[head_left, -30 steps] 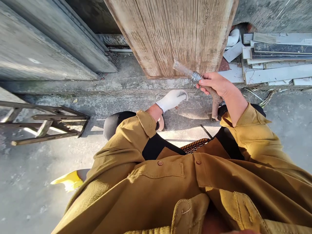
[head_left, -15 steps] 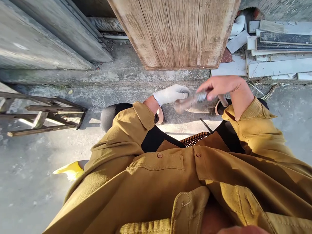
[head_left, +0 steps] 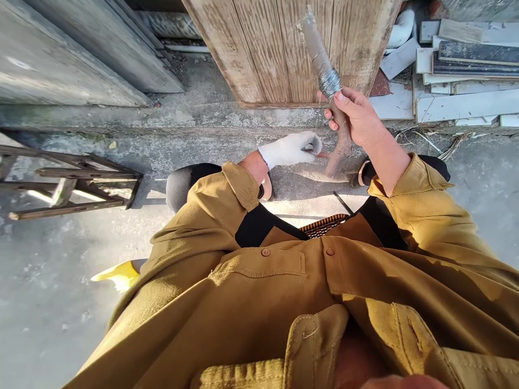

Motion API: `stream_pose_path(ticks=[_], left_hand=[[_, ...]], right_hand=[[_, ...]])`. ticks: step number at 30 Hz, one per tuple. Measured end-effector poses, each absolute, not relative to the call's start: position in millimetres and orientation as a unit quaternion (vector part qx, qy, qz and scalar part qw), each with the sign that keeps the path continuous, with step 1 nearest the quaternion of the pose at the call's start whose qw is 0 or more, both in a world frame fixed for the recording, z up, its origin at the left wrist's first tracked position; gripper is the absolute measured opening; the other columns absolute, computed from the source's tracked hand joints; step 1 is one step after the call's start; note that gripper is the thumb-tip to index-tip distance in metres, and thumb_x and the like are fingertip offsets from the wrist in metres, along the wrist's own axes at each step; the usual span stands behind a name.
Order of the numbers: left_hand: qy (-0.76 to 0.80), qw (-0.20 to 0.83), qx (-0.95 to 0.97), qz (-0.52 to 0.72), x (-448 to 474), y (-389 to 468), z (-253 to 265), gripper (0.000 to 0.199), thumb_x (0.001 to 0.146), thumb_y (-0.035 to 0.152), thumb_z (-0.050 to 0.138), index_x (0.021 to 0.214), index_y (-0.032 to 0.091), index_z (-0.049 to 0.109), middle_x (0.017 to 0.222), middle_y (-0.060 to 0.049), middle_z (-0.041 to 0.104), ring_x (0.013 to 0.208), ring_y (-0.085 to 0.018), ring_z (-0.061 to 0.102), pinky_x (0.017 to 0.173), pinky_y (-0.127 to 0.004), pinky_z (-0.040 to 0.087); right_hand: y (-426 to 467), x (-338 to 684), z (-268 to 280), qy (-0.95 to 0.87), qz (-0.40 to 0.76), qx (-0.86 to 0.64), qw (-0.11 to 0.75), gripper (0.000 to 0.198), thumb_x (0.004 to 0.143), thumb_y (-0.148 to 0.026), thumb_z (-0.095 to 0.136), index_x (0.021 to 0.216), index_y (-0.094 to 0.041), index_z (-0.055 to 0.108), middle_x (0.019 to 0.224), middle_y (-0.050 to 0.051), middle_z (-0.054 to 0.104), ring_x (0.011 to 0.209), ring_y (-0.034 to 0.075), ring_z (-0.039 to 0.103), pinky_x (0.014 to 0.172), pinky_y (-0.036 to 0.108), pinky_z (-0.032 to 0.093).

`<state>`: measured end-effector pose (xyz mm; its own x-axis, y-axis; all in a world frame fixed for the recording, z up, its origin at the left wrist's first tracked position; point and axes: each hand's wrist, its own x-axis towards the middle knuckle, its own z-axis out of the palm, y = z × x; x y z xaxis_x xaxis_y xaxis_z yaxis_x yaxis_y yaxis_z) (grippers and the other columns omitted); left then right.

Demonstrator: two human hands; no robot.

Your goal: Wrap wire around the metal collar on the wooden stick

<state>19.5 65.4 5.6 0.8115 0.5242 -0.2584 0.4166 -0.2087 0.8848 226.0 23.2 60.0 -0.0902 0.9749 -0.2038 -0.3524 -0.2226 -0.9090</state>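
My bare right hand (head_left: 357, 116) is closed around a crooked wooden stick (head_left: 338, 146). A coil of thin metal wire (head_left: 329, 82) is wound on the stick just above my fingers. The stick's pale, rough upper end points away from me, over the wooden panel. My left hand (head_left: 290, 150), in a white glove, is curled into a pinch left of the stick's lower part. A fine strand runs from the coil down to these gloved fingers. A small reddish-brown tip (head_left: 323, 155) pokes out beside them; what it belongs to is hidden.
A weathered wooden panel (head_left: 263, 59) stands ahead. White and dark boards (head_left: 466, 105) are stacked at right, near a white pipe elbow (head_left: 402, 29). A wooden trestle (head_left: 85, 174) lies at left. Something yellow (head_left: 119, 275) is on the floor, and a woven seat edge (head_left: 324, 226) shows below me.
My right hand has swung the stick from lying sideways, blurred, to pointing up and away. The gloved left hand has stayed nearly in place, and a strand now shows between them.
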Motion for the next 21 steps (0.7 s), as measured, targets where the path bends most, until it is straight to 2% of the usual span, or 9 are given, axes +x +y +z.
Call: stream_pose_path(ticks=[3, 5, 10, 14, 17, 19, 21], left_hand=[[0.325, 0.500, 0.801, 0.046, 17, 67, 0, 0.048, 0.068, 0.013, 0.070, 0.115, 0.022, 0.072, 0.114, -0.002, 0.077, 0.104, -0.021, 0.070, 0.092, -0.027, 0.052], [0.352, 0.475, 0.805, 0.055, 15, 68, -5, 0.051, 0.069, 0.012, 0.071, 0.119, 0.022, 0.072, 0.111, -0.003, 0.077, 0.104, -0.023, 0.070, 0.092, -0.028, 0.052], [0.458, 0.416, 0.776, 0.121, 11, 70, -14, 0.039, 0.077, 0.014, 0.073, 0.115, 0.020, 0.070, 0.096, -0.005, 0.074, 0.103, -0.029, 0.071, 0.094, -0.037, 0.053], [0.474, 0.373, 0.777, 0.178, 10, 71, -17, 0.025, 0.079, 0.012, 0.072, 0.103, 0.019, 0.068, 0.102, -0.008, 0.073, 0.109, -0.031, 0.068, 0.100, -0.045, 0.054], [0.447, 0.357, 0.791, 0.215, 10, 70, -17, 0.031, 0.079, 0.012, 0.074, 0.105, 0.028, 0.067, 0.104, -0.008, 0.073, 0.115, -0.035, 0.062, 0.099, -0.054, 0.057], [0.425, 0.359, 0.802, 0.219, 10, 67, -17, 0.033, 0.079, 0.011, 0.075, 0.104, 0.031, 0.066, 0.106, -0.008, 0.073, 0.114, -0.035, 0.061, 0.097, -0.056, 0.058], [0.395, 0.366, 0.816, 0.211, 10, 63, -19, 0.024, 0.081, 0.012, 0.075, 0.099, 0.026, 0.067, 0.109, -0.008, 0.071, 0.112, -0.032, 0.065, 0.099, -0.051, 0.057]], right_hand=[[24, 229, 64, -0.336, 0.668, -0.388, 0.539, 0.015, 0.102, -0.024, 0.071, 0.098, -0.021, 0.056, 0.117, 0.007, 0.075, 0.082, 0.013, 0.057, 0.059, 0.021, 0.045], [24, 233, 68, -0.341, 0.656, -0.372, 0.562, 0.018, 0.103, -0.022, 0.072, 0.095, -0.021, 0.056, 0.116, 0.007, 0.076, 0.082, 0.013, 0.059, 0.059, 0.020, 0.046], [24, 240, 71, -0.354, 0.637, -0.385, 0.566, 0.011, 0.109, -0.022, 0.063, 0.099, -0.021, 0.057, 0.118, 0.008, 0.077, 0.086, 0.013, 0.062, 0.060, 0.018, 0.047], [25, 245, 72, -0.379, 0.616, -0.400, 0.563, 0.012, 0.113, -0.022, 0.051, 0.103, -0.021, 0.057, 0.125, 0.011, 0.076, 0.090, 0.013, 0.062, 0.060, 0.018, 0.046], [26, 248, 74, -0.377, 0.607, -0.401, 0.573, 0.016, 0.116, -0.021, 0.045, 0.105, -0.021, 0.057, 0.128, 0.013, 0.075, 0.095, 0.014, 0.065, 0.060, 0.018, 0.046], [27, 246, 74, -0.379, 0.610, -0.405, 0.566, 0.011, 0.115, -0.025, 0.050, 0.106, -0.021, 0.056, 0.128, 0.012, 0.075, 0.099, 0.014, 0.067, 0.059, 0.018, 0.046], [28, 242, 73, -0.384, 0.628, -0.390, 0.554, 0.010, 0.110, -0.029, 0.063, 0.107, -0.021, 0.057, 0.126, 0.011, 0.076, 0.101, 0.015, 0.068, 0.059, 0.018, 0.046]])
